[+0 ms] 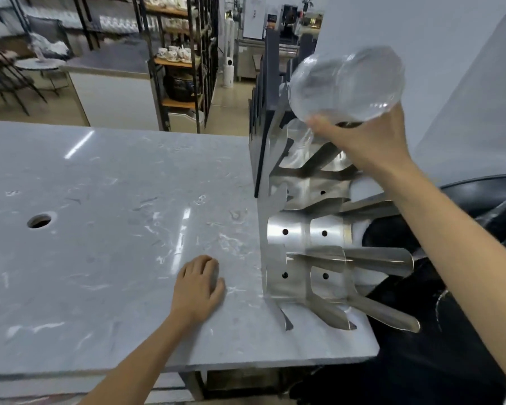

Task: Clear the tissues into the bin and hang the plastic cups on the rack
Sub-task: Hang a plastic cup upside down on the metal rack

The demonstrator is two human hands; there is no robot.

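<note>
My right hand (365,141) grips a clear plastic cup (346,84) by its rim, raised above the upper prongs of the steel cup rack (287,229). The cup is tilted with its base pointing up and away from me. A second clear cup (300,141) sits on an upper prong just below my right hand. The rack stands at the right end of the grey marble table (100,229), its prongs pointing right and toward me. My left hand (200,286) rests flat on the table, fingers loosely curled, holding nothing. No tissues are visible.
A black bin with a black liner (465,258) stands to the right of the table, under the rack's prongs. The table top has a round hole (39,221) at the left. Shelving with crockery (176,54) stands beyond the table.
</note>
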